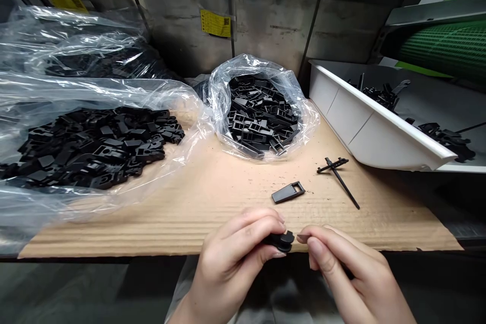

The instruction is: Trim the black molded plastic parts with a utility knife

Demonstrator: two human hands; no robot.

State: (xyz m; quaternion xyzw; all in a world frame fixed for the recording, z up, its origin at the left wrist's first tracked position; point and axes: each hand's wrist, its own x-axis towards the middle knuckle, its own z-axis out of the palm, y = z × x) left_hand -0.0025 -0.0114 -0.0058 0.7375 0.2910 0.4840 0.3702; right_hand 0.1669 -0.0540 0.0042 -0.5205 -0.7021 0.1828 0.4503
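Observation:
Between the thumb and fingers of my left hand is a small black plastic part with a rounded, slotted end that points right. My right hand is closed in a pinch just to its right, and a thin, pointed dark sliver sticks out from the fingertips towards that part, with a small gap between them. What the sliver is, I cannot make out. Beyond my hands a flat black clip with a square opening lies on the cardboard. To its right rests a black cross-shaped sprue with a long stem.
An open clear bag of black clips stands at the back middle. At left, black parts lie heaped on spread clear plastic, with another filled bag behind. A white tray with black pieces stands at right, near a green roller.

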